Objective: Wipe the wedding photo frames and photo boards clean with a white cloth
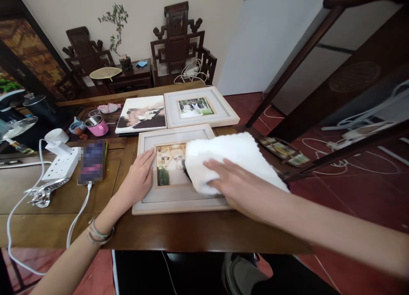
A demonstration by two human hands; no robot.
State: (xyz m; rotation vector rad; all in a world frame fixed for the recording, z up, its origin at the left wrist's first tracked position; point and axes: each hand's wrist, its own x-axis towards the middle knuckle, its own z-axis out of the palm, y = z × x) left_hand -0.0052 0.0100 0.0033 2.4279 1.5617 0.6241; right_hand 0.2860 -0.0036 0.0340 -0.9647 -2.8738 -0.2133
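Observation:
A pale wooden picture frame lies flat near the front of the table, with a wedding photo mounted in its middle. My left hand rests flat on the frame's left side, fingers stretched out and holding nothing. Fluffy white cloth covers the frame's right half and hangs past its right edge. Pressed onto this cloth is my right hand, its fingers bent into the pile and slightly blurred. The cloth hides the right part of the photo.
Behind lie a second framed photo and a photo panel. To the left are a charging phone, a power strip, a pink mug and cables. Carved chairs stand by the wall; dark wooden rails rise at right.

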